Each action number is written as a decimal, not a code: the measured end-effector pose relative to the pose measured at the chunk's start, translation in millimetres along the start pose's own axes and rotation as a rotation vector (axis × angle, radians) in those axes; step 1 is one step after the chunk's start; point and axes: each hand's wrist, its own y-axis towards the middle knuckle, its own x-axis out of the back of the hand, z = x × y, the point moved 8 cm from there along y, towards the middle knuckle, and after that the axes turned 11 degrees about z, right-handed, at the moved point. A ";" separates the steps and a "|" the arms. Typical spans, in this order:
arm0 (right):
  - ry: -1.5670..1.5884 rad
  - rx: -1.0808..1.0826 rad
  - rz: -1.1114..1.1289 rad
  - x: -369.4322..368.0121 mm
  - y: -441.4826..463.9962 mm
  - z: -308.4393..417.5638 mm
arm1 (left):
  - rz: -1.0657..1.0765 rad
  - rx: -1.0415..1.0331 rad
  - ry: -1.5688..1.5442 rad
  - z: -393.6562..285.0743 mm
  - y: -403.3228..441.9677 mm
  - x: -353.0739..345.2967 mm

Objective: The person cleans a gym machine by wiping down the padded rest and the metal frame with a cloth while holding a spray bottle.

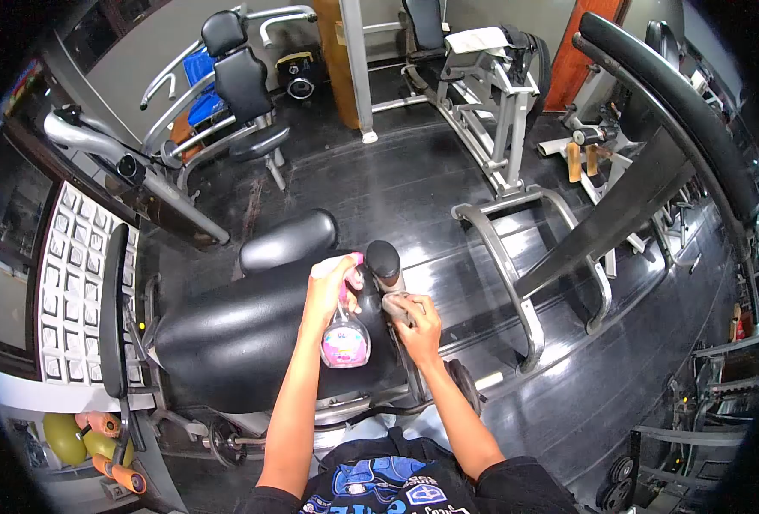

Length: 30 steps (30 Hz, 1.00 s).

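Note:
My left hand [332,283] is wrapped round the neck of a clear spray bottle [345,345] with a pink trigger head and a pink label. The bottle hangs upright over the black padded bench [234,330]. To its right, my right hand [419,327] presses a folded greyish cloth [394,305] against the metal post just below a round black pad [384,259]. Part of the cloth is hidden under the fingers.
A smaller black pad [289,242] adjoins the bench's far side. Beyond stand a seated machine [244,86] and a grey-framed machine [508,128] with a white towel [476,40] on it. A large machine arm [611,223] slants at right. Exercise balls [64,437] lie lower left.

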 end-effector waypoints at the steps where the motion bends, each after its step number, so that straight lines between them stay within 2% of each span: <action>1: 0.071 -0.051 -0.059 2.0 -6.2 -6.7 | 0.002 0.003 -0.003 1.5 -3.5 -3.0; 3: 0.109 -0.098 -0.072 -1.1 -20.0 -16.2 | -0.020 -0.093 0.073 -8.1 -8.4 -7.3; 5: 0.191 -0.219 -0.193 -5.5 -41.0 -45.4 | -0.029 -0.089 0.062 -6.1 -15.2 -11.0; 6: 0.263 -0.320 -0.183 -6.6 -45.4 -52.6 | -0.033 -0.095 0.087 -6.0 -18.0 -12.7; 9: 0.281 -0.364 -0.157 -5.6 -35.3 -57.4 | -0.041 -0.076 0.133 -2.6 -24.1 -18.1; 11: 0.258 -0.374 -0.167 -3.6 -9.3 -53.1 | -0.028 -0.113 0.089 2.0 -27.0 -24.4; 13: 0.385 -0.231 -0.126 3.6 26.4 -19.9 | -0.024 -0.112 0.107 6.8 -27.4 -27.5; 16: 0.329 -0.197 -0.163 9.4 40.1 -6.9 | -0.067 -0.127 0.077 10.9 -26.2 -24.8; 21: 0.312 -0.299 -0.091 -2.4 -17.0 -39.7 | -0.041 -0.129 0.139 7.0 -27.8 -26.1; 23: 0.353 -0.490 -0.104 -8.3 -38.9 -67.8 | -0.043 -0.124 0.140 4.5 -28.0 -27.0; 24: 0.321 -0.467 -0.101 -11.8 -39.5 -80.9 | -0.041 -0.116 0.149 3.2 -28.5 -26.9; 28: 0.270 -0.486 0.054 -7.4 19.1 -79.3 | -0.027 -0.108 0.164 8.8 -28.8 -24.2; 30: 0.379 -0.467 0.091 -3.3 54.2 -55.5 | -0.029 -0.100 0.170 6.6 -29.2 -24.2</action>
